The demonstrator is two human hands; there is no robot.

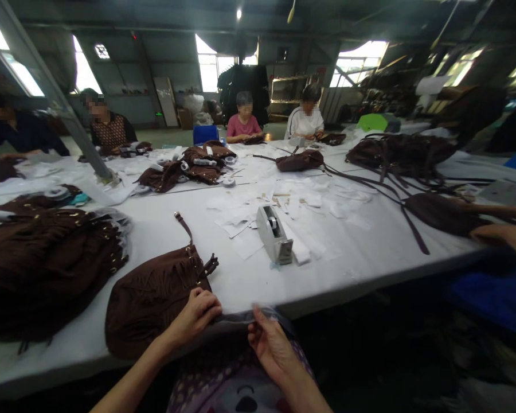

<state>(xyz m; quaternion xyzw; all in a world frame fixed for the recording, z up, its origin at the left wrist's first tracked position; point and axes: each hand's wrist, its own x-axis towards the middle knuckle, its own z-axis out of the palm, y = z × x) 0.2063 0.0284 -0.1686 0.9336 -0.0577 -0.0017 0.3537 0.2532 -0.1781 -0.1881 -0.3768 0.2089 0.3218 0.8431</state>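
1. A brown suede bag (155,301) lay flat at the near edge of the white table (361,252), its fringed front facing up, a strap with a gold buckle running away from it and a dark tassel at its top corner
2. A thin clear plastic sheet (241,316) stretched from the bag's right corner along the table edge
3. The left hand (194,316) was curled shut, pinching the sheet where it met the bag
4. The right hand (272,344) gripped the sheet's other end, thumb over fingers
5. Beyond stood a grey tape dispenser (275,234) among scattered white paper scraps (284,203)
6. A stack of matching brown bags (38,264) sat to the left, soft and matte with gold fittings
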